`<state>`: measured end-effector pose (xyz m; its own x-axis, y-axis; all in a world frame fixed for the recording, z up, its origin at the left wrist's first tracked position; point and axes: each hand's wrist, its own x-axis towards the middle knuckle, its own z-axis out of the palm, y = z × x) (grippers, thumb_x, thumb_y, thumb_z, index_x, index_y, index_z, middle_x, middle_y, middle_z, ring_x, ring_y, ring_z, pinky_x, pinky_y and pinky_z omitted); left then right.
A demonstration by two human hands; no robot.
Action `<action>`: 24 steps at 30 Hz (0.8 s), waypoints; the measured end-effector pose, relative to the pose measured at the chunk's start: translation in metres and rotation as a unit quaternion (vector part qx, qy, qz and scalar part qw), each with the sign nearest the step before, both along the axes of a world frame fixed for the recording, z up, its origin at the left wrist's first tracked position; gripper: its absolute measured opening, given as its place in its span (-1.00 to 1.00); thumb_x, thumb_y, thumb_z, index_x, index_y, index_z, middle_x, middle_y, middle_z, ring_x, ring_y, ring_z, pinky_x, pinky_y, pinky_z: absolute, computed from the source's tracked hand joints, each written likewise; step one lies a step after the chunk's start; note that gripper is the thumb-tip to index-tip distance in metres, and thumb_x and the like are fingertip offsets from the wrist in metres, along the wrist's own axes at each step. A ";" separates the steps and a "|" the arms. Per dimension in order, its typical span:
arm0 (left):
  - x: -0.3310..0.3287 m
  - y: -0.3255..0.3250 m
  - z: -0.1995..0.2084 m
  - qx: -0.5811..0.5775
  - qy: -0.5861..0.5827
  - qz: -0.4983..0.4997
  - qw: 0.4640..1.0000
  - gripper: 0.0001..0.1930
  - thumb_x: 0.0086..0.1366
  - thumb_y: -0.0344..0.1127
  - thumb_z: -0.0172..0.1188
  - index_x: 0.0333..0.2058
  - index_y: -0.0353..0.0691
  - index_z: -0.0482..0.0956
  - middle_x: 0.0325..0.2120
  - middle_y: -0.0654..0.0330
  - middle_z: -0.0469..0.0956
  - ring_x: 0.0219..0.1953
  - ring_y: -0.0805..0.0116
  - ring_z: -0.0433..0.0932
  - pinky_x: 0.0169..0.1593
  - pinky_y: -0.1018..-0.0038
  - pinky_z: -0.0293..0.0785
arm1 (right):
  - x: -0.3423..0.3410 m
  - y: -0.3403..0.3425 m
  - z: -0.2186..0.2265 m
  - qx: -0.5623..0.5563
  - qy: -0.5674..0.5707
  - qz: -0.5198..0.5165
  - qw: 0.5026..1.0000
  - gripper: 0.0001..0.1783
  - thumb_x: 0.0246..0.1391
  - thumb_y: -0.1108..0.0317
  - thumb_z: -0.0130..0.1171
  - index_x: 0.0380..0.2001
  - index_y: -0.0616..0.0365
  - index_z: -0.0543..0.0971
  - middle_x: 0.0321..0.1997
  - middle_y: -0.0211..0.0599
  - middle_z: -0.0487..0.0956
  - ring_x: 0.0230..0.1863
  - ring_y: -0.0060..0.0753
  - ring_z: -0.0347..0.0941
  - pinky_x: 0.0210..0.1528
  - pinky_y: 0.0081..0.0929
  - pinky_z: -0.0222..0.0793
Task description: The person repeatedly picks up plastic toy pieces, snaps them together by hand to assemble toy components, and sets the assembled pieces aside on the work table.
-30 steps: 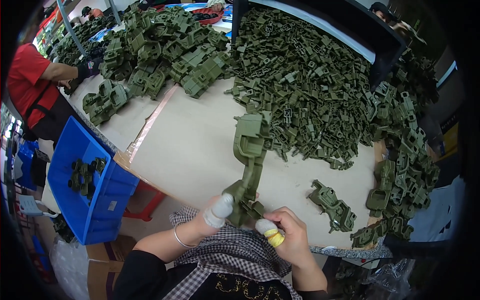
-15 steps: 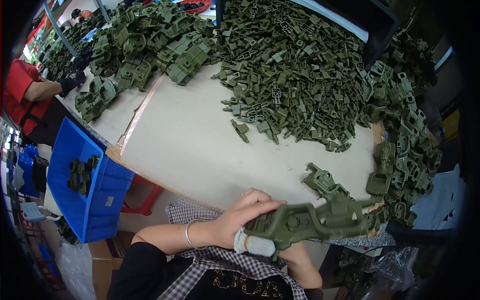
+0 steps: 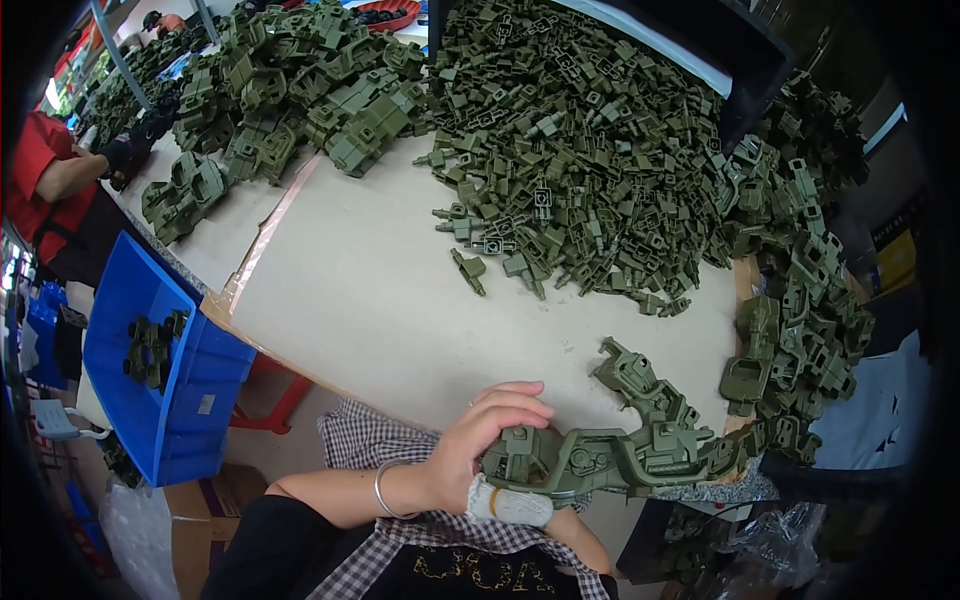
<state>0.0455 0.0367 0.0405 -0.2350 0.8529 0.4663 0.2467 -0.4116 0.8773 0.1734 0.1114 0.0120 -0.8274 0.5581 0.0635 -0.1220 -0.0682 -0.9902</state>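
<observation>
My left hand point(image 3: 492, 432), with a bracelet at the wrist and a white cloth sleeve on the thumb, is closed on one end of an olive-green plastic toy vehicle body point(image 3: 590, 462). Its fingers lie over the top of that end and the thumb runs along the near side. The body is held over the near table edge, long side toward me. My right forearm point(image 3: 585, 543) reaches up beneath it, and the body hides my right hand. Just beyond lies another green vehicle body point(image 3: 640, 380) on the table.
A large heap of small green parts point(image 3: 600, 160) covers the far table point(image 3: 330, 300). More vehicle bodies pile up at the far left point(image 3: 300, 80) and right point(image 3: 800, 300). A blue bin point(image 3: 205, 400) stands left, above a red stool point(image 3: 272, 395). A co-worker in red point(image 3: 50, 180) works at far left.
The vehicle body in my left hand has tipped, so more of its upper face shows. My left fingers have shifted slightly on its end. The whole view has drifted a little.
</observation>
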 end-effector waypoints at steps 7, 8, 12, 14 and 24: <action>-0.001 0.006 -0.008 0.004 -0.077 0.010 0.997 -0.41 -0.10 -0.22 0.35 -0.10 -0.32 0.32 -0.03 0.05 0.33 0.18 -0.01 0.14 0.20 0.20 0.06 | -0.011 -0.008 0.008 0.068 0.006 -0.053 0.996 -0.59 -0.14 0.34 0.23 -0.16 0.16 0.43 -0.14 -0.28 0.47 -0.14 -0.39 0.43 -0.13 -0.46 0.35; -0.002 0.008 -0.012 -0.003 -0.095 0.006 0.996 -0.42 -0.09 -0.22 0.35 -0.10 -0.31 0.32 -0.03 0.05 0.33 0.19 -0.01 0.12 0.21 0.20 0.05 | -0.013 -0.007 0.010 0.080 0.006 -0.062 0.995 -0.59 -0.14 0.34 0.23 -0.16 0.16 0.43 -0.14 -0.28 0.47 -0.14 -0.39 0.43 -0.13 -0.46 0.35; -0.005 0.009 -0.025 -0.079 -0.214 -0.016 0.973 -0.38 -0.01 -0.12 0.30 -0.02 -0.29 0.28 -0.01 0.07 0.31 0.24 0.09 0.02 0.22 0.23 0.02 | -0.007 0.014 0.011 0.261 -0.104 -0.072 0.957 -0.70 -0.19 0.40 0.17 -0.29 0.19 0.50 -0.27 -0.14 0.51 -0.19 -0.18 0.44 -0.18 -0.36 0.35; -0.017 0.003 -0.035 -0.104 -0.241 -0.044 0.964 -0.34 0.06 0.05 0.19 0.01 -0.29 0.27 0.02 0.07 0.29 0.23 0.16 0.03 0.21 0.26 0.06 | 0.001 0.037 0.029 0.323 -0.274 0.097 0.901 -0.73 -0.21 0.40 0.14 -0.34 0.21 0.50 -0.31 -0.11 0.49 -0.25 -0.08 0.43 -0.24 -0.30 0.36; -0.046 -0.002 -0.024 -0.114 -0.469 -0.158 0.862 -0.40 0.30 0.14 -0.31 0.03 -0.31 0.21 -0.07 0.07 0.35 -0.13 0.20 0.45 -0.07 0.30 0.45 | 0.079 0.082 0.080 0.433 -0.221 -0.155 0.860 -0.35 -0.19 0.22 0.27 0.01 0.21 0.33 0.03 -0.06 0.34 0.00 0.01 0.25 0.02 -0.27 0.23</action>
<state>-0.0004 0.0351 0.0167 -0.1564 0.9877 0.0097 -0.7069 -0.1188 0.6973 0.2526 0.1934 0.0921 -0.6972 0.6578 0.2852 0.3995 0.6867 -0.6073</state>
